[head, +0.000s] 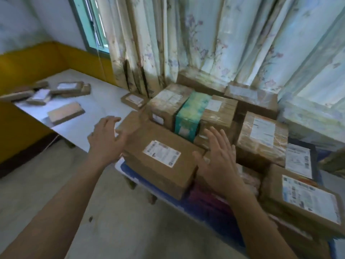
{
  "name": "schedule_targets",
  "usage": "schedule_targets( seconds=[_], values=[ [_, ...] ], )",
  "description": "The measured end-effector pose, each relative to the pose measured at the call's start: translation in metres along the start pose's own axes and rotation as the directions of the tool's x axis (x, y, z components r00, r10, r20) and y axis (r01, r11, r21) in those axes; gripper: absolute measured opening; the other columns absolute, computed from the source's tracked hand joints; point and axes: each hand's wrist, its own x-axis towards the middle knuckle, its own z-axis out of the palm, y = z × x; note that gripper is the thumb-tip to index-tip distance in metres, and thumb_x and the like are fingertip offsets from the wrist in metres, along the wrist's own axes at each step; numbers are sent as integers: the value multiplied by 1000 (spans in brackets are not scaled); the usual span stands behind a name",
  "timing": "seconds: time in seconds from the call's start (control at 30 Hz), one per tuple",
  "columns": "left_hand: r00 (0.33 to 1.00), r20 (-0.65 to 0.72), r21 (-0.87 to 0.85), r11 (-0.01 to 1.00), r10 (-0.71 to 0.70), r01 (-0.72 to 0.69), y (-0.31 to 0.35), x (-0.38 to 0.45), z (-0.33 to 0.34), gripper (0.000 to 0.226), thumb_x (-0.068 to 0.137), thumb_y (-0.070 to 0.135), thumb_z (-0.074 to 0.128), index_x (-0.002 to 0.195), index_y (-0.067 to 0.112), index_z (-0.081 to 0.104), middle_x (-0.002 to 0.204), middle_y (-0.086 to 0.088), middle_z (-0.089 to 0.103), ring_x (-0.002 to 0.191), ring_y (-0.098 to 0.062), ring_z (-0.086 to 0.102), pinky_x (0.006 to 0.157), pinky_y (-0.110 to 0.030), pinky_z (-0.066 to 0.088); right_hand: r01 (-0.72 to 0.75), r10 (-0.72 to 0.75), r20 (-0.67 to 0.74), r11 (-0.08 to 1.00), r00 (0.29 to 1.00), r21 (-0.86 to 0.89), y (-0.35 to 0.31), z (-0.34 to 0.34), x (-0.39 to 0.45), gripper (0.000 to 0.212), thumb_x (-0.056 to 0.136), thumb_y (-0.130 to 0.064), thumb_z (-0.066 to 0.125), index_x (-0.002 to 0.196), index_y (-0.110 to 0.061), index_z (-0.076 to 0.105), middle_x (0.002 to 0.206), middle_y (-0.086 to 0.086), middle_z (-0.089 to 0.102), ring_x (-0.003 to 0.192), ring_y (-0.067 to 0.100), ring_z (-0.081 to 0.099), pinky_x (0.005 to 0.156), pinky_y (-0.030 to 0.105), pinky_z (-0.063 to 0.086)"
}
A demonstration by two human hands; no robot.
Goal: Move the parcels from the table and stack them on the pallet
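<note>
A brown cardboard parcel with a white label lies on the stack at the near left corner of the blue pallet. My left hand hovers at its left end with fingers spread, holding nothing. My right hand is at its right end, fingers straight and apart, also holding nothing. Several more parcels, among them a teal box, are stacked on the pallet behind. On the white table to the left lie several flat parcels, such as a tan one.
Flowered curtains hang right behind the pallet stack. A window and a yellow-painted wall border the table. Grey floor lies between me and the table and pallet.
</note>
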Motion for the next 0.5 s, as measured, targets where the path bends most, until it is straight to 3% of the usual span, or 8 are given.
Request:
schedule_targets(
  seconds=[0.27, 0.37, 0.5],
  values=[
    [994, 67, 187, 980, -85, 71, -155, 88, -74, 58, 101, 41, 51, 154, 21, 39, 163, -2, 31, 150, -25, 27, 115, -60, 28, 52, -64, 66, 985, 996, 163, -156, 109, 89, 72, 100, -45, 56, 160, -30, 20, 171, -7, 8, 158, 14, -4, 128, 53, 8],
    [985, 134, 214, 974, -108, 77, -186, 124, -75, 59, 102, 42, 49, 156, 22, 33, 165, -1, 24, 153, -23, 21, 118, -61, 21, 30, -51, 109, 983, 993, 182, -184, 142, 121, 74, 100, -45, 56, 161, -31, 16, 171, -7, 5, 158, 13, -5, 129, 44, 6],
    [978, 189, 209, 977, -90, 50, -215, 179, -52, 62, 102, 44, 48, 158, 24, 30, 166, 0, 21, 153, -22, 20, 121, -59, 19, -2, -27, 139, 979, 990, 205, -203, 185, 172, 75, 99, -47, 56, 160, -32, 15, 169, -13, 3, 157, 13, -1, 128, 44, 12]
  ],
)
